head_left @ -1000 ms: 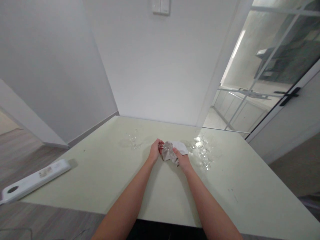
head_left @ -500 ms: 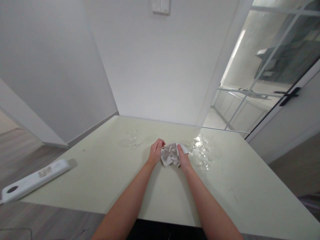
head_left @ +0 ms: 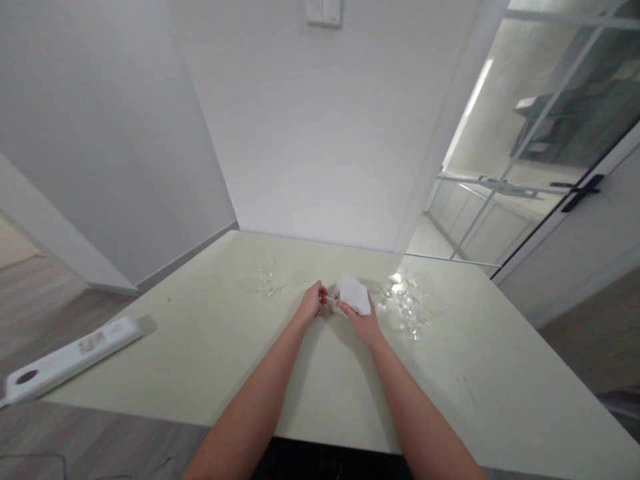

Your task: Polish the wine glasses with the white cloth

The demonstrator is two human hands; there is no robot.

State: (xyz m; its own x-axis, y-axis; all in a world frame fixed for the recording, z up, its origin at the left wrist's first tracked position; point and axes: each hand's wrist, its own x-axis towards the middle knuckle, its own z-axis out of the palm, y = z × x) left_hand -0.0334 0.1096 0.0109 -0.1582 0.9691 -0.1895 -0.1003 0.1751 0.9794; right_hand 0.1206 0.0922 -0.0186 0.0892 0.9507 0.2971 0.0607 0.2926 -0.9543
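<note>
Over the middle of the pale tabletop [head_left: 220,360], my left hand [head_left: 313,301] is closed on the foot end of a small stemmed glass [head_left: 330,299]. The glass lies sideways, its stem pointing to the right. My right hand [head_left: 364,320] grips a white cloth [head_left: 354,295] that is wrapped round the bowl end, so the bowl is hidden. Just right of that hand stand several clear stemmed glasses [head_left: 407,303] in a cluster. To the left of my left hand is another clear glass [head_left: 267,275], apart from the rest.
A white power strip [head_left: 75,357] lies across the table's left edge. A white wall [head_left: 310,153] rises behind the table, with a switch [head_left: 324,12] on it. At the right is a glazed door with a black handle [head_left: 583,193].
My right hand has turned and brought the cloth around the glass's bowl end. My left hand now pinches the foot end, with the stem showing between the hands.
</note>
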